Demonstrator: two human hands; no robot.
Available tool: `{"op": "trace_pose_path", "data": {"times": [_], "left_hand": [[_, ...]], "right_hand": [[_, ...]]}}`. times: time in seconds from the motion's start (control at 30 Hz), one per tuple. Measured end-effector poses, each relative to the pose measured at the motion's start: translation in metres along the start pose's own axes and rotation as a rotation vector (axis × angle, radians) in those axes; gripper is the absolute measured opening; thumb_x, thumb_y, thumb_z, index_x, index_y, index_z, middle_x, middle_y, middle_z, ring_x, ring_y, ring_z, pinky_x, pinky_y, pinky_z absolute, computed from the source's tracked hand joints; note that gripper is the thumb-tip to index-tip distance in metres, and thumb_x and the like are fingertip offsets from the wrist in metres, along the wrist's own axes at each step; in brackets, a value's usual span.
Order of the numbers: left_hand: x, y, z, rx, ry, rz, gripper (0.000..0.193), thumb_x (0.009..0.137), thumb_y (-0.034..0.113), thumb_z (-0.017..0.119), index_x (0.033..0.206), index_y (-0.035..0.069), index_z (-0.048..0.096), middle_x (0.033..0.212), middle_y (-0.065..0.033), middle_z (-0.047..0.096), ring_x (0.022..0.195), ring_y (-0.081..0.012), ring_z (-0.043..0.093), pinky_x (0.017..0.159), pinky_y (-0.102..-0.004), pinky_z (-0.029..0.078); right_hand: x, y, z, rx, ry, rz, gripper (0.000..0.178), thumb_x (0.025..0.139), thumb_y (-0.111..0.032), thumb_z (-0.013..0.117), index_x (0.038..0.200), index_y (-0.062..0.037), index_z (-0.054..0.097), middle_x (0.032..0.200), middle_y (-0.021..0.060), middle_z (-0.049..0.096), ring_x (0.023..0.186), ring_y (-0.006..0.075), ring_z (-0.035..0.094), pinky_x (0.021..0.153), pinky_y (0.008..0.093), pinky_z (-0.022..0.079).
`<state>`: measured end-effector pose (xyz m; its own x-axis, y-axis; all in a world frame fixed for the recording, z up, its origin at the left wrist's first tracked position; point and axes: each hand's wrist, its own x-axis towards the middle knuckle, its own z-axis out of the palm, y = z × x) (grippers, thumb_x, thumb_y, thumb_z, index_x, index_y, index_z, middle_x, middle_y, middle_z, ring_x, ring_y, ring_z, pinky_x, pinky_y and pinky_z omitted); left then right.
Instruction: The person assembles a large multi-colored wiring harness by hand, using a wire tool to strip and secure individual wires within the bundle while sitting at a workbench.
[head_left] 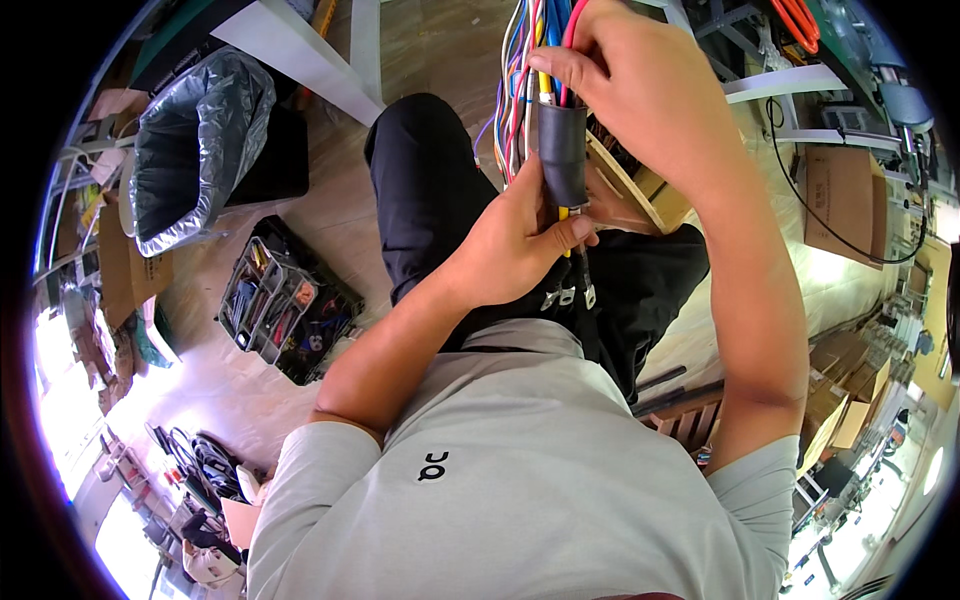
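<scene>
A black tube (pixel 564 150), like a heat-shrink sleeve, stands around a bundle of coloured wires (pixel 519 85) between my hands. My left hand (pixel 512 245) is closed around its lower end, thumb across the yellow wire that comes out below. Above the tube, my right hand (pixel 635 85) is closed on the wires, thumb against a yellow one, a red wire at its fingers. Metal terminal lugs (pixel 589 294) hang beneath my left hand, over my lap. White, red, purple and blue strands run up beyond the top edge, and part of the bundle is hidden behind my right hand.
On the floor to the left sits a black tool crate (pixel 285 300) filled with tools. Past it stands a bin with a dark liner (pixel 200 140). A wooden-edged box (pixel 628 185) lies behind the tube. Cardboard boxes (pixel 838 205) and a black cable (pixel 800 195) are at the right.
</scene>
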<state>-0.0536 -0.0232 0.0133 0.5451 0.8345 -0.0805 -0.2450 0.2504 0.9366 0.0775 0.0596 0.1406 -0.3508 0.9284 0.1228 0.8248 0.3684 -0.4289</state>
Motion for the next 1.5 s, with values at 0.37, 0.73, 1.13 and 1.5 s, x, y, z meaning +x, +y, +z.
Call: {"op": "trace_pose_path", "data": {"times": [0.37, 0.73, 1.13, 1.5], "left_hand": [[-0.007, 0.011, 0.002, -0.023, -0.023, -0.031, 0.046, 0.099, 0.010, 0.054, 0.136, 0.002, 0.029, 0.114, -0.0185, 0.062, 0.090, -0.0188, 0.063, 0.080, -0.0318, 0.051], [-0.009, 0.025, 0.009, -0.018, -0.014, -0.033, 0.033, 0.096, 0.003, 0.055, 0.121, -0.002, 0.035, 0.104, -0.0147, 0.063, 0.083, -0.0170, 0.063, 0.074, -0.0314, 0.053], [-0.013, 0.034, 0.012, 0.012, 0.022, -0.080, 0.067, 0.091, 0.011, 0.063, 0.145, -0.002, 0.026, 0.106, -0.0171, 0.062, 0.086, -0.0215, 0.062, 0.077, -0.0324, 0.050], [-0.015, 0.053, 0.017, -0.056, -0.102, -0.027, 0.060, 0.094, 0.014, 0.058, 0.142, -0.001, 0.026, 0.108, -0.0256, 0.062, 0.088, -0.0284, 0.066, 0.079, -0.0366, 0.052]], "right_hand": [[0.011, 0.012, -0.004, -0.055, -0.163, -0.048, 0.021, 0.090, -0.021, 0.058, 0.084, -0.0023, 0.065, 0.076, 0.0210, 0.065, 0.075, 0.0404, 0.064, 0.068, 0.0497, 0.049], [0.015, 0.019, -0.010, 0.082, -0.194, -0.166, 0.026, 0.092, -0.023, 0.056, 0.085, 0.0000, 0.065, 0.079, 0.0232, 0.065, 0.077, 0.0410, 0.064, 0.070, 0.0504, 0.050], [0.012, 0.023, -0.021, 0.061, -0.325, -0.194, 0.022, 0.084, -0.017, 0.059, 0.078, 0.0030, 0.066, 0.076, 0.0235, 0.066, 0.075, 0.0413, 0.065, 0.068, 0.0482, 0.050], [-0.003, 0.015, -0.031, -0.084, -0.154, -0.217, 0.019, 0.080, -0.015, 0.063, 0.086, 0.0009, 0.073, 0.085, 0.0190, 0.070, 0.081, 0.0362, 0.068, 0.071, 0.0439, 0.054]]}}
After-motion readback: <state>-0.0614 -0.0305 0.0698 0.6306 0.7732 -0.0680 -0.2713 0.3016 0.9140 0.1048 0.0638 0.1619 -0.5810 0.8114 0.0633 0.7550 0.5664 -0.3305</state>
